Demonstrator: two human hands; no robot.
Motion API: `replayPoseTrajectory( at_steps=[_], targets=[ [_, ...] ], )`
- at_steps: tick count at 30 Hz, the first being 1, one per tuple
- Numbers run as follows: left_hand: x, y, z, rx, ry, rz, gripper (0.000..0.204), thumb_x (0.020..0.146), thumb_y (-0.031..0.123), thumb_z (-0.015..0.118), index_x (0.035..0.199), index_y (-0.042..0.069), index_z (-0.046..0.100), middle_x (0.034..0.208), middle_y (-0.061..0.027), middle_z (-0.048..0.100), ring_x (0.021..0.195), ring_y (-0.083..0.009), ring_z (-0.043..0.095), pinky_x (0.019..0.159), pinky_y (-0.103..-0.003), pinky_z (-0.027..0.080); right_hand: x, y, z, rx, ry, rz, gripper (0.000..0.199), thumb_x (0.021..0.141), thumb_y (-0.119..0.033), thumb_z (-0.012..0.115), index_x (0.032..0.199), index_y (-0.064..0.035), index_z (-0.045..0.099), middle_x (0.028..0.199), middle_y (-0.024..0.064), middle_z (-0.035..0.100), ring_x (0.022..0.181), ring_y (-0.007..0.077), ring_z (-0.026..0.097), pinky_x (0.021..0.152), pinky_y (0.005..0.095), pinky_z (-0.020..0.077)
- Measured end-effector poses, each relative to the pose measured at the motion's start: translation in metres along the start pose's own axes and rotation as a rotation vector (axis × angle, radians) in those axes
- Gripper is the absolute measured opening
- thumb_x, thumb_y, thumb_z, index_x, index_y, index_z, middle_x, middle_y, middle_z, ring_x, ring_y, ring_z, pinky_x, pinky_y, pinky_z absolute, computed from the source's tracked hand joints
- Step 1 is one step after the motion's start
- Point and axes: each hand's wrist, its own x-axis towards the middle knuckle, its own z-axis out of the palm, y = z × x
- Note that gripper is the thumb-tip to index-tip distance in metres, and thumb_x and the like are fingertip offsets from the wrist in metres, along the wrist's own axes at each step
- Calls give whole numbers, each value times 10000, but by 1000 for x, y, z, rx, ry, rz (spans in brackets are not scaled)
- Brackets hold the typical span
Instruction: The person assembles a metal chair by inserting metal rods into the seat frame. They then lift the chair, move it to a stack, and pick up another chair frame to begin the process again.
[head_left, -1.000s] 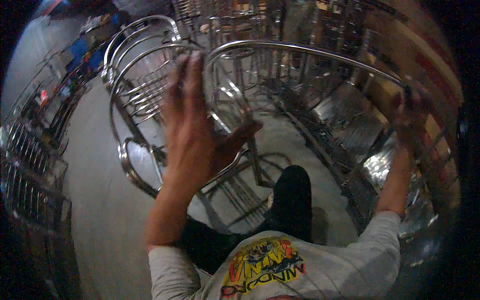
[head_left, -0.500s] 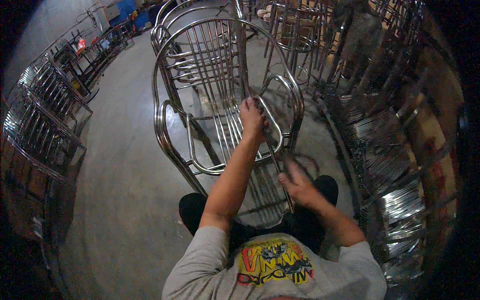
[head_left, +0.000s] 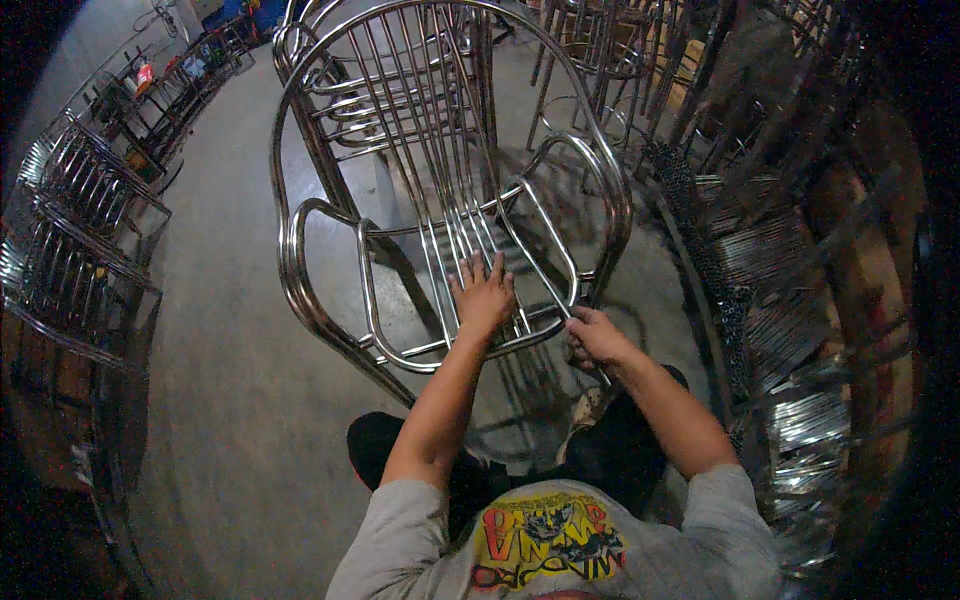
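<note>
A shiny metal-tube chair frame [head_left: 372, 285] stands in front of me, with a rounded back, looped armrests and long thin bars running down its back and seat. On the seat bars lies my left hand [head_left: 484, 300], palm down and fingers spread. My right hand [head_left: 597, 338] is closed around a thin metal rod [head_left: 537, 268] at the seat's front right corner. The rod slants over the right part of the seat, and its near end shows below my fist. Whether it touches the seat frame I cannot tell.
Another metal chair frame [head_left: 345, 103] stands right behind this one. Stacked metal frames [head_left: 85, 190] line the left side. At the right are bundles of metal rods [head_left: 805, 425] and several tall stool frames [head_left: 590, 70]. Grey concrete floor [head_left: 220, 330] stretches to the left.
My left hand has come off the rod and down onto the seat bars, its fingers spreading. My right hand, blurred earlier, now grips the rod closer to the seat's corner. The chair appears nearer.
</note>
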Motion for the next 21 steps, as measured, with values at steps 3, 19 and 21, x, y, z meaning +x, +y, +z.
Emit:
replayPoseTrajectory(
  at_steps=[3,19,21],
  targets=[
    [2,3,-3,13,-40,-22,549,980,472,311,1476,237,326,1527,-172,276,1410,-406,227,1121,-610,108,26,-3,-3,-5,-5,37,464,961,-226,509,1394,-112,390,708,-4,464,514,85,423,401,246,343],
    [-1,9,-15,31,-25,-34,533,970,434,372,1460,226,357,1515,-180,295,1391,-417,265,1103,-624,163,51,-30,-4,111,-54,-17,414,967,-217,503,1343,-84,394,705,2,450,472,82,384,377,245,314],
    [-3,10,-16,16,-17,-27,533,970,433,371,1462,227,354,1518,-181,288,1390,-417,265,1104,-621,166,54,-27,-5,132,-23,17,381,967,-218,502,1313,-82,419,695,-2,442,471,84,382,378,244,310]
  ],
)
